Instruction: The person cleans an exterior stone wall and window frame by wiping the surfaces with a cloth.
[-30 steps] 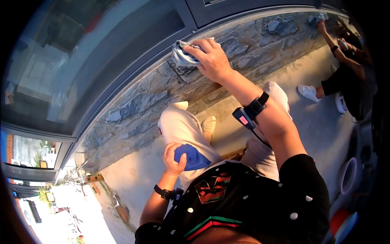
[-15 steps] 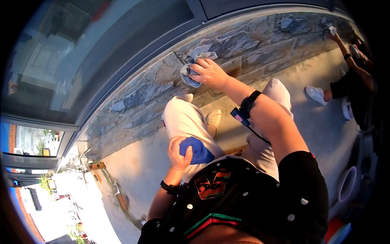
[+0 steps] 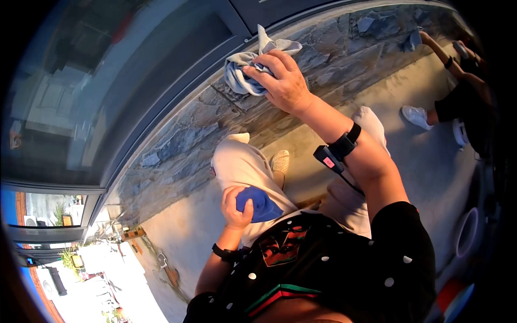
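Our right hand (image 3: pixel 290 86) grips crumpled grey-blue cloth (image 3: pixel 241 75) by the rough stone wall (image 3: pixel 186 132); our left hand (image 3: pixel 231 211) grips bunched blue fabric (image 3: pixel 259 205)

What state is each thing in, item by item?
Grey-blue cloth: bunched in the right hand, corners loose
Blue cloth: crumpled, gripped by the left hand
Right wristband: strapped on
Left wristband: strapped on
Floor: part sunlit, part shaded
Co-worker's cloth: held
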{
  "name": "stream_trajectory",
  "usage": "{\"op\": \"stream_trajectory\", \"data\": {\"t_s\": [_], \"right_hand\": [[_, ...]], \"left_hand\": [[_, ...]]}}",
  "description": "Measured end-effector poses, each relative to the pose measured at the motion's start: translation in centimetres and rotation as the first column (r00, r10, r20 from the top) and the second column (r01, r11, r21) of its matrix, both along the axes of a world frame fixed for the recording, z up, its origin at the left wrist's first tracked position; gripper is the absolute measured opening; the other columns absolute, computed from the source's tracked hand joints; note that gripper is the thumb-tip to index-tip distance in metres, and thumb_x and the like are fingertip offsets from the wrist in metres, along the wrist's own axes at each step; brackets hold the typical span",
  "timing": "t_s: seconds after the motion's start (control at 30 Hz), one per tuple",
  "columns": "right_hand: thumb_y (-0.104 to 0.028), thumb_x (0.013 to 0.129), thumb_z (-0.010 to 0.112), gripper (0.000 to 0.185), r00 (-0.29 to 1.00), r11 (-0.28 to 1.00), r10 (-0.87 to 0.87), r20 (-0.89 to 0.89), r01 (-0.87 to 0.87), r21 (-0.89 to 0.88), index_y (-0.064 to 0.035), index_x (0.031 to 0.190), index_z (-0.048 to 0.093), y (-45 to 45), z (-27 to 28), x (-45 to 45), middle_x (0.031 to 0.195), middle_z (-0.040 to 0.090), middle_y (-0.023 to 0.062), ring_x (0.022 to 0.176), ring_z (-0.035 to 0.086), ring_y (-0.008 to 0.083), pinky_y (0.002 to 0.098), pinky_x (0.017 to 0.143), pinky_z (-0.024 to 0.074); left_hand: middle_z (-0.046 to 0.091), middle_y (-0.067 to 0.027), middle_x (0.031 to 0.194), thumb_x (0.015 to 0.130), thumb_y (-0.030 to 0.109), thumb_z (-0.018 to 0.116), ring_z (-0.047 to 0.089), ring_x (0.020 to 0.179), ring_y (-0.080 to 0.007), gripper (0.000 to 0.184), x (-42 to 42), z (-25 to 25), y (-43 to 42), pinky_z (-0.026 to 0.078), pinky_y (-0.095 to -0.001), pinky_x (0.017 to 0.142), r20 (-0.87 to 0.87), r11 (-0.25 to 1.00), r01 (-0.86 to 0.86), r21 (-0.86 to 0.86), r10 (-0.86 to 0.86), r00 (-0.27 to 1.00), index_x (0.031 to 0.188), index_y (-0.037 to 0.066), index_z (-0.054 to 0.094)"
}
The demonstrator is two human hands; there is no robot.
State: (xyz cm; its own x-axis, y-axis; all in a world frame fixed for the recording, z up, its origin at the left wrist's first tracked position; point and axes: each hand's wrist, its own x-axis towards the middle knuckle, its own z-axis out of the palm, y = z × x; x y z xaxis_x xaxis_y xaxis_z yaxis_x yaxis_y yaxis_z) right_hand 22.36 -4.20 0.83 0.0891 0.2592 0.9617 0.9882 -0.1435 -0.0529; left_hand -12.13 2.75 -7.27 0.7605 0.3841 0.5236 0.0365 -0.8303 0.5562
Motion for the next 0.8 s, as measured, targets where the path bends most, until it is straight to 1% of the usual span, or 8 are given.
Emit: {"op": "stream_trajectory", "data": {"t_s": [0.07, 0.2, 0.3, 0.43, 0.6, 0.67, 0.7, 0.8], "right_hand": [[-0.003, 0.068, 0.069, 0.042, 0.998, 0.989, -0.010, -0.060, 0.001, -0.148, -0.0131, 0.108, 0.070, 0.5, -1.7, 1.5, 0.116, 0.060, 0.0068, 0.108, 0.056, 0.0309, 0.0407, 0.094, 0.0487], [-0.013, 0.076, 0.064, 0.027, 0.998, 0.979, 0.068, 0.018, -0.063, -0.193, -0.0162, 0.102, 0.068, 0.9, -5.8, 2.1, 0.112, 0.059, 0.0045, 0.109, 0.055, 0.0270, 0.0394, 0.090, 0.0485], [-0.018, 0.078, 0.063, 0.015, 0.993, 0.875, 0.105, 0.059, -0.064, -0.480, -0.0180, 0.093, 0.066, 0.1, -9.2, 1.9, 0.106, 0.054, 0.0028, 0.106, 0.053, 0.0224, 0.0351, 0.083, 0.0468], [-0.017, 0.076, 0.063, 0.024, 0.995, 0.783, 0.085, -0.049, -0.097, -0.614, -0.0147, 0.100, 0.070, -1.0, -9.8, 1.9, 0.112, 0.058, 0.0050, 0.110, 0.053, 0.0255, 0.0379, 0.091, 0.0468], [-0.003, 0.069, 0.068, 0.039, 0.999, 0.988, 0.023, -0.031, -0.027, -0.154, -0.0121, 0.107, 0.069, -2.4, -3.8, 4.3, 0.116, 0.058, 0.0090, 0.108, 0.056, 0.0319, 0.0409, 0.092, 0.0502], [-0.005, 0.065, 0.076, 0.049, 0.968, 0.988, -0.147, -0.206, 0.136, -0.069, -0.0157, 0.112, 0.067, -4.0, -1.9, 5.5, 0.118, 0.058, 0.0077, 0.111, 0.054, 0.0317, 0.0425, 0.094, 0.0488], [-0.001, 0.062, 0.077, 0.055, 0.953, 0.979, -0.152, -0.263, 0.181, 0.089, -0.0164, 0.114, 0.066, -4.0, -1.8, 6.6, 0.119, 0.058, 0.0088, 0.110, 0.054, 0.0339, 0.0427, 0.093, 0.0487], [0.001, 0.065, 0.076, 0.051, 0.900, 0.960, -0.142, -0.411, 0.227, 0.164, -0.0139, 0.113, 0.064, -4.0, -2.6, 8.0, 0.116, 0.059, 0.0101, 0.108, 0.054, 0.0353, 0.0432, 0.093, 0.0481]], "left_hand": [[0.064, -0.0191, 0.097, 0.085, 0.028, 0.068, 0.064, 0.087, -0.0372, 0.036, 0.3, 0.1, -0.1, 0.053, -0.0427, 0.079, -0.019, 1.000, 0.011, 0.013, -0.010, 1.000, 0.106, 0.000, 0.063], [0.065, -0.0187, 0.096, 0.084, 0.027, 0.069, 0.064, 0.086, -0.0369, 0.036, 0.9, 0.4, -0.3, 0.053, -0.0424, 0.078, -0.032, 0.999, 0.009, 0.032, -0.008, 0.999, 0.106, 0.000, 0.063], [0.065, -0.0187, 0.096, 0.084, 0.027, 0.069, 0.064, 0.085, -0.0369, 0.035, 1.4, 0.4, -0.6, 0.053, -0.0424, 0.078, -0.027, 0.999, -0.001, 0.040, 0.002, 1.000, 0.106, 0.000, 0.063], [0.065, -0.0188, 0.097, 0.084, 0.026, 0.069, 0.064, 0.085, -0.0368, 0.035, 1.9, 0.5, -0.9, 0.053, -0.0422, 0.078, -0.022, 0.999, -0.001, 0.040, 0.002, 1.000, 0.106, 0.000, 0.064], [0.064, -0.0192, 0.097, 0.084, 0.026, 0.069, 0.064, 0.086, -0.0373, 0.035, 2.3, 0.3, -1.0, 0.053, -0.0426, 0.079, -0.020, 0.999, 0.020, 0.042, -0.019, 1.000, 0.106, -0.001, 0.063], [0.064, -0.0195, 0.097, 0.084, 0.026, 0.069, 0.063, 0.086, -0.0376, 0.035, 2.3, 0.2, -0.9, 0.053, -0.0429, 0.079, -0.020, 0.999, 0.030, 0.033, -0.029, 0.999, 0.106, -0.001, 0.063], [0.064, -0.0196, 0.097, 0.084, 0.026, 0.068, 0.063, 0.086, -0.0379, 0.035, 2.3, 0.1, -0.7, 0.053, -0.0432, 0.079, -0.022, 0.999, 0.030, 0.044, -0.029, 0.999, 0.106, -0.001, 0.063], [0.064, -0.0198, 0.096, 0.085, 0.026, 0.068, 0.063, 0.086, -0.0383, 0.035, 2.0, 0.0, -0.5, 0.053, -0.0436, 0.079, -0.020, 0.998, 0.028, 0.054, -0.027, 0.999, 0.106, -0.002, 0.063]]}}
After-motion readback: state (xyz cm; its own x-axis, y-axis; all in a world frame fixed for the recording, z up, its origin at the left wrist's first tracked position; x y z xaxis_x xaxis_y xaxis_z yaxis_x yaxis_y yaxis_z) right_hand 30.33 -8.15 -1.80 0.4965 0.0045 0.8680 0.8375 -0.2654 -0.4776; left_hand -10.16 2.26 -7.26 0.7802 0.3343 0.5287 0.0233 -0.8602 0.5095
